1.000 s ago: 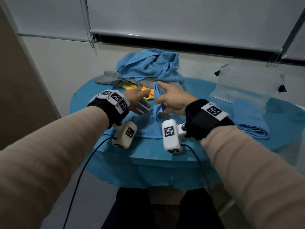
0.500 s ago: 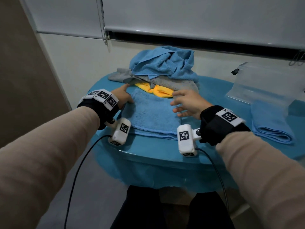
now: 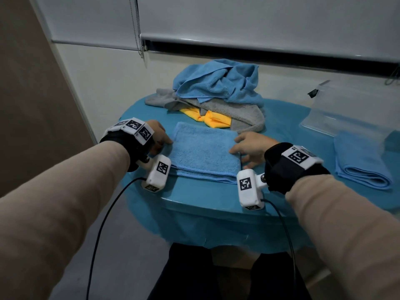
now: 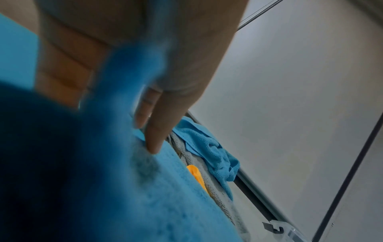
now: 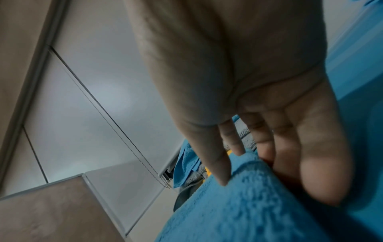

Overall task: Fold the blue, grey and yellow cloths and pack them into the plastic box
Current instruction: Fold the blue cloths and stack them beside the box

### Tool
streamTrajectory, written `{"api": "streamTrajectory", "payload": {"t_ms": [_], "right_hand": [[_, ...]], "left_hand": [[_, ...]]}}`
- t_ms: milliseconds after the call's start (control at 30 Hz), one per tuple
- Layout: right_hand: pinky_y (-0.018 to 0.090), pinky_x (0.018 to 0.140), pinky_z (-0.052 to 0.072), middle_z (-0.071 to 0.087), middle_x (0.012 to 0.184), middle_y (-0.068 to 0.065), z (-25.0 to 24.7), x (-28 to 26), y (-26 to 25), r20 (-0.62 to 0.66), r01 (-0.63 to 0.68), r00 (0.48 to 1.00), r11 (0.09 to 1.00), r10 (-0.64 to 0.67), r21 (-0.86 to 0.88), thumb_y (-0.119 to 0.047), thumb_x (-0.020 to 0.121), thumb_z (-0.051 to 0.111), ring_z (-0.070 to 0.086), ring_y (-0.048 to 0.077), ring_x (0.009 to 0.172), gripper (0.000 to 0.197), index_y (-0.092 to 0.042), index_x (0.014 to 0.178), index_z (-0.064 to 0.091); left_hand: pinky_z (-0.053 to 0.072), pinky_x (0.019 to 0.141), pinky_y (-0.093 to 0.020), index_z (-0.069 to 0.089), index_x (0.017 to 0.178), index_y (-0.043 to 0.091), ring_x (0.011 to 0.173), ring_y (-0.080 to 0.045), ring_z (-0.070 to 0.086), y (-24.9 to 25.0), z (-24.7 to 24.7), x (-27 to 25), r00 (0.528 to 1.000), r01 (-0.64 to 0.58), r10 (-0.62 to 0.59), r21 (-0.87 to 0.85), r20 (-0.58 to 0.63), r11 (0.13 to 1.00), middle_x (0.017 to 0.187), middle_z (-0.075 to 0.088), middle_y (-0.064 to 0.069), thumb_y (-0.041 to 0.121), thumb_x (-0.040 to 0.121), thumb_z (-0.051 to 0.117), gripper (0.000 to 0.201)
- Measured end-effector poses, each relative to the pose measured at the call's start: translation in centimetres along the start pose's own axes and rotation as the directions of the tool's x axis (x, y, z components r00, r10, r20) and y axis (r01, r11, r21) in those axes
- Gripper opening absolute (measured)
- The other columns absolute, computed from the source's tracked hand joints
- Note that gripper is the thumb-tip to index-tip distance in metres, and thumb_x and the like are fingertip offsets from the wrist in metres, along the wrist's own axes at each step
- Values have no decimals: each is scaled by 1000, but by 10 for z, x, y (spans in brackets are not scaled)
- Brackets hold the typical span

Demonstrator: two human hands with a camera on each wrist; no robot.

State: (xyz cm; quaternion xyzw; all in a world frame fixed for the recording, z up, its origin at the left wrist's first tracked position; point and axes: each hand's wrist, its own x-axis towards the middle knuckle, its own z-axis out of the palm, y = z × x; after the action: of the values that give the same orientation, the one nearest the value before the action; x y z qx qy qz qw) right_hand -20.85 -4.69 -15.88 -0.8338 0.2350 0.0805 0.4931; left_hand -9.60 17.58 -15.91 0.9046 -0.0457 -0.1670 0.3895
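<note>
my hands at a folded blue terry cloth (image 3: 204,151) on the round blue tabletop (image 3: 287,124).
my left hand (image 3: 159,136) touches its left edge; my right hand (image 3: 252,146) touches its right edge, thumb on top; both with fingers relaxed, gripping nothing.

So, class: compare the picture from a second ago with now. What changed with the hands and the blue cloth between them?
The right hand let go of the raised flap, which now lies flat: the blue cloth is a folded rectangle. Both hands moved apart to its side edges, the left hand on the left. The pile, the folded cloth and the box stayed put.
</note>
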Motion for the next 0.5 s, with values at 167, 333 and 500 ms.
{"api": "streamTrajectory", "payload": {"t_ms": [167,333,500], "right_hand": [[30,50,47,51,91,11,-1,4,1,18,24,1000,999,-24,-44,-3,90,59,43,17,59,64,-20,144,30],[24,44,45,49,75,5,-18,1,13,-24,41,999,995,-44,-87,2,92,55,41,14,53,57,-24,141,40],[21,40,41,48,70,6,-60,-6,38,-120,-4,993,988,-14,-153,2,92,55,45,16,46,55,-23,139,44]], "left_hand": [[50,75,-38,67,101,-7,67,-27,57,1,-1,0,999,17,-20,100,30,995,73,63,-16,12,77,75,32],[57,55,-30,63,99,2,50,-21,62,12,13,-12,994,-46,42,35,105,998,58,66,-11,-1,77,73,24],[58,53,-29,59,113,0,54,-20,68,34,35,-23,947,-135,116,45,298,990,71,70,-14,-8,75,70,42]]}}
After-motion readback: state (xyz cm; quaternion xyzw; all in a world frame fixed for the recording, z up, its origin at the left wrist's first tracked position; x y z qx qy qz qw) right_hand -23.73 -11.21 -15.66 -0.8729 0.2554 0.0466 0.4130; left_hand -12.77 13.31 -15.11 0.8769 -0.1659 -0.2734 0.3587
